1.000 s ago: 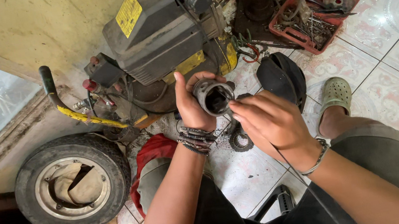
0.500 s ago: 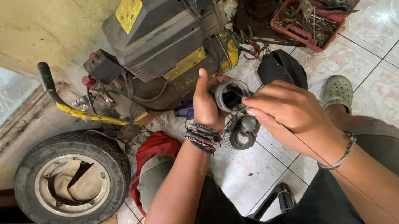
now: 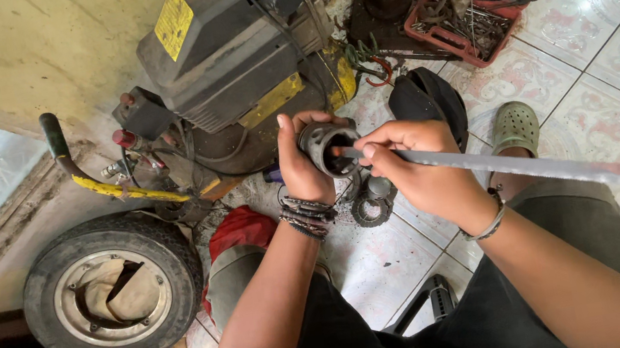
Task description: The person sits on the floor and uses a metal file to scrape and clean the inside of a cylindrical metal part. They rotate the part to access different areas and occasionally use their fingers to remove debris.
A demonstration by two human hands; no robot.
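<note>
The left hand [image 3: 302,168] is clenched around a short dark metal cylinder [image 3: 325,149], its open mouth turned up towards the camera; the right hand [image 3: 410,167] grips a long flat metal strip [image 3: 527,167] near one end, its tip poked into that mouth, seemingly to scrape or probe inside; what lies within is too dark to tell; below, a toothed gear [image 3: 372,210] lies on the tiled floor [image 3: 611,65]; beyond stand a grimy compressor [image 3: 231,53] and a small wheel [image 3: 112,287].
</note>
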